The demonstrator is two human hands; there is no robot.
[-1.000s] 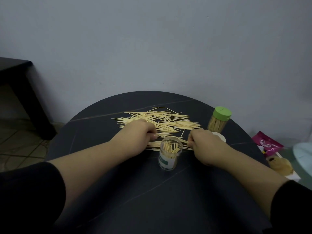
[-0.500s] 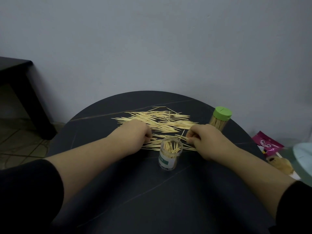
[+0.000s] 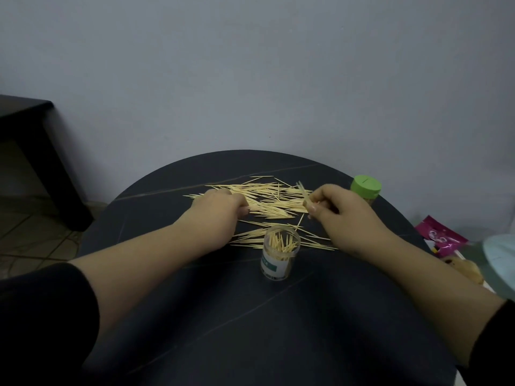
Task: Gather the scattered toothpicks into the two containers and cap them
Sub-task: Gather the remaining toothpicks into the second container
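Scattered toothpicks (image 3: 267, 201) lie in a wide heap across the far half of the round dark table (image 3: 250, 316). An open clear container (image 3: 280, 252), partly filled with upright toothpicks, stands at the table's middle. A second container with a green cap (image 3: 365, 188) stands at the right rear, partly hidden behind my right hand. My right hand (image 3: 342, 215) is lifted off the table and pinches a small bundle of toothpicks (image 3: 304, 195) that points up. My left hand (image 3: 220, 210) rests on the pile's left side with its fingers curled over toothpicks.
Off the table's right edge lie a pink packet (image 3: 440, 236), a pale blue object (image 3: 498, 254) and a brownish item (image 3: 468, 270). A dark piece of furniture (image 3: 33, 140) stands at the left by the wall. Tiled floor shows beneath it.
My right hand has risen from the table beside the open container and carries a pinch of toothpicks up and back. My left hand has slid a little farther onto the pile.
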